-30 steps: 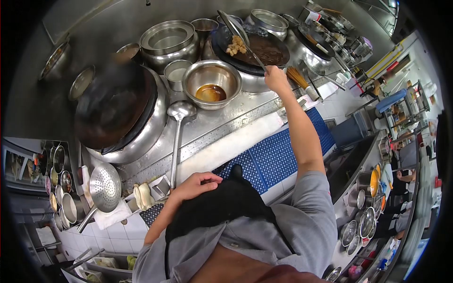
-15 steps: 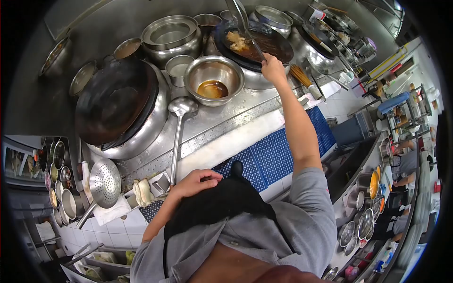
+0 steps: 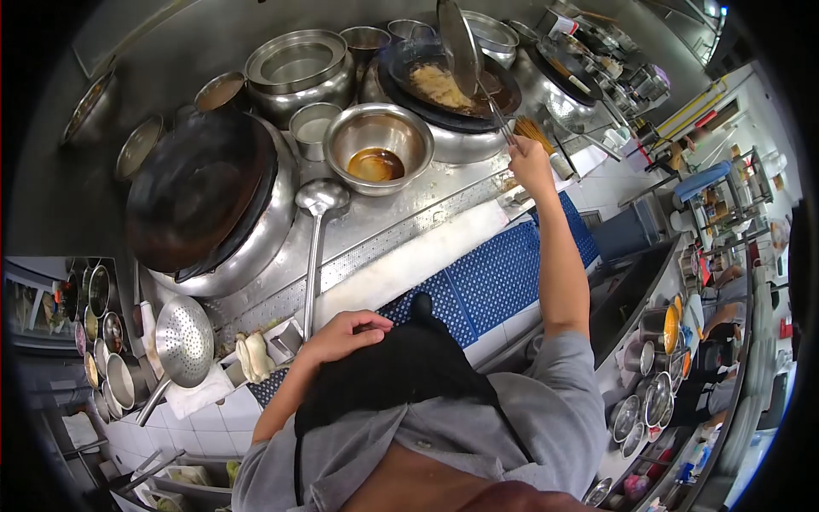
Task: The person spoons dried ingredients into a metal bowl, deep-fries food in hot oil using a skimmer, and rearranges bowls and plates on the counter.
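My right hand (image 3: 532,166) is closed round the thin handle of a long-handled strainer (image 3: 461,47). The strainer's round metal head is tilted up on edge over a black wok (image 3: 401,96) at the top middle. Pale golden pieces of food (image 3: 439,85) lie in brown liquid there, partly hidden behind the strainer. My left hand (image 3: 348,335) rests against the black apron (image 3: 401,367) at my waist, fingers loosely stretched and holding nothing. Just beyond it, a steel ladle (image 3: 322,198) lies on the counter, its handle pointing towards me.
A steel bowl (image 3: 413,128) with some brown liquid stands left of the wok. Farther left sits a large dark wok (image 3: 200,192). A perforated skimmer (image 3: 185,341) lies at the near left. A bamboo brush (image 3: 536,135) is right of the working wok. Other people are at the far right.
My right hand has moved right and a little towards me. The strainer's head has turned and shows more of its face over the wok. My left hand stays at the apron.
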`<state>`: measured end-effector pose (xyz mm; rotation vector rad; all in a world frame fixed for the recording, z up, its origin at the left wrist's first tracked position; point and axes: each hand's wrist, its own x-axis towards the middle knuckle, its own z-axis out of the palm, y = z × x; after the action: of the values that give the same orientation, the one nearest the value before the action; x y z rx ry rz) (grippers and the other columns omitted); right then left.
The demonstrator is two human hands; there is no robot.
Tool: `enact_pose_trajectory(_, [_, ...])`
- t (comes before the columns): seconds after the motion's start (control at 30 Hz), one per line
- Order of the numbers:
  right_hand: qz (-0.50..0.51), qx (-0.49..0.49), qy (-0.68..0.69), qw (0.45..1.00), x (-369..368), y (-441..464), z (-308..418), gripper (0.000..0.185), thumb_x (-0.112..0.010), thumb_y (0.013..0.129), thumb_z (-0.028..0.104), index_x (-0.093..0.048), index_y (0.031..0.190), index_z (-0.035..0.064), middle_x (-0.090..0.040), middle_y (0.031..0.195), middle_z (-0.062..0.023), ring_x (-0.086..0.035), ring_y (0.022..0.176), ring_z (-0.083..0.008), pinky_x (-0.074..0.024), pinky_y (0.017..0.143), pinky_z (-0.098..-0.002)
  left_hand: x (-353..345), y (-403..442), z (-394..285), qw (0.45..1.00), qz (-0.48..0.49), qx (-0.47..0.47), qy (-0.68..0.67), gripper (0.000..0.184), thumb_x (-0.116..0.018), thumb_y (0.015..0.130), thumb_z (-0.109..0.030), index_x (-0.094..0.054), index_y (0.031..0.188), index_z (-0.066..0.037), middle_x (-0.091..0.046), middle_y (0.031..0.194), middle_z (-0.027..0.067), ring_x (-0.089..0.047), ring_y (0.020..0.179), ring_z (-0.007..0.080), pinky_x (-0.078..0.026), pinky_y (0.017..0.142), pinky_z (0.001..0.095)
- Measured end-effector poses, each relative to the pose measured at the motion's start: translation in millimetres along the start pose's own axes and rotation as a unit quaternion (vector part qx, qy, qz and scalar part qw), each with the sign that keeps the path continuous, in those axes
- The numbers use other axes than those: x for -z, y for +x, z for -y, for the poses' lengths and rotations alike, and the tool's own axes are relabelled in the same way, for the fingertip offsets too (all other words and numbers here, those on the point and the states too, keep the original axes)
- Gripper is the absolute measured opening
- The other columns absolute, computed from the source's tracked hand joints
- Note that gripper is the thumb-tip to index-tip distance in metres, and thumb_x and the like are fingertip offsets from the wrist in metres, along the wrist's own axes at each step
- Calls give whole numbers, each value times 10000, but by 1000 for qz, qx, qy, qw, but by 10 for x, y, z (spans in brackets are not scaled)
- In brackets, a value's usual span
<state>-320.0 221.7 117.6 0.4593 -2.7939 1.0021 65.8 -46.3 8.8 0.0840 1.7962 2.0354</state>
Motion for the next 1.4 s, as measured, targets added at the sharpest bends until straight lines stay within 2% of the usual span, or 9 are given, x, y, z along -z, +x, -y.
enact_pose_trajectory(0.07, [-29, 55, -14, 998, -60, 115, -127, 194, -580, 929, 140, -673, 1027, 0, -594, 618, -82, -618, 569, -155, -474, 559, -330, 2, -2, -31, 1000, -7, -3, -2, 320, -654, 952, -186, -636, 1219, -10, -687, 1111, 77, -628, 1024, 125, -488, 918, 275])
enact_pose_trajectory(0.1, [-21, 0, -9, 1000, -47, 115, 66, 234, -561, 905, 159, -702, 1065, 64, -688, 836, -223, -685, 834, -391, -524, 724, -463, -9, -9, -36, 1000, -11, -6, -1, 318, -653, 953, -182, -635, 1220, -11, -687, 1114, 79, -628, 1025, 126, -488, 918, 276])
enact_pose_trajectory(0.2, [75, -139, 140, 978, -335, 389, 160, 229, -544, 917, 156, -719, 1043, 78, -665, 681, -135, -673, 594, -256, -506, 517, -391, -30, -10, -71, 1000, -17, -12, 9, 313, -650, 953, -172, -635, 1221, -11, -686, 1124, 80, -630, 1025, 126, -488, 919, 275])
enact_pose_trajectory(0.3, [64, -136, 170, 974, -631, 682, 183, 185, -543, 959, 142, -695, 1018, 54, -589, 605, -60, -507, 424, -128, -347, 363, -309, -87, -58, -106, 999, -32, 1, 26, 301, -644, 950, -149, -635, 1213, -3, -680, 1159, 88, -621, 1072, 146, -477, 951, 289])
enact_pose_trajectory(0.53, [12, -76, 91, 993, -429, 784, 460, 215, -552, 956, 169, -682, 1092, 66, -592, 614, -44, -512, 440, -114, -373, 378, -292, -80, -151, -112, 997, -67, 13, 25, 295, -646, 946, -145, -636, 1202, 2, -678, 1157, 81, -615, 1086, 151, -469, 964, 290])
enact_pose_trajectory(0.77, [131, -120, 170, 969, -426, 690, 37, 202, -553, 964, 163, -660, 1119, 90, -571, 611, -24, -475, 433, -88, -327, 356, -252, -39, -86, -26, 999, -47, -7, 9, 307, -666, 943, -186, -647, 1190, -5, -691, 1107, 71, -632, 1014, 123, -491, 907, 273])
enact_pose_trajectory(0.93, [146, -186, 267, 934, -176, 539, -43, 170, -542, 984, 156, -623, 1103, 65, -586, 622, -46, -469, 413, -105, -322, 342, -259, 3, -64, 11, 999, -39, -9, 4, 300, -670, 939, -179, -652, 1180, -3, -695, 1090, 76, -637, 1004, 128, -493, 905, 276])
enact_pose_trajectory(1.17, [128, -267, 444, 846, -850, 698, -11, 89, -494, 1013, 138, -572, 978, 112, -617, 688, -66, -505, 471, -121, -381, 392, -258, -12, -16, -44, 998, -27, -21, 51, 284, -672, 936, -185, -664, 1158, -8, -698, 1064, 68, -637, 980, 125, -493, 889, 277])
enact_pose_trajectory(1.4, [168, -262, 504, 806, -698, 553, 82, 98, -497, 1018, 158, -582, 1009, 110, -606, 687, -43, -488, 465, -104, -359, 382, -237, -13, -79, 5, 998, -47, -15, 38, 283, -673, 933, -194, -672, 1148, -11, -699, 1054, 76, -638, 983, 134, -492, 890, 280])
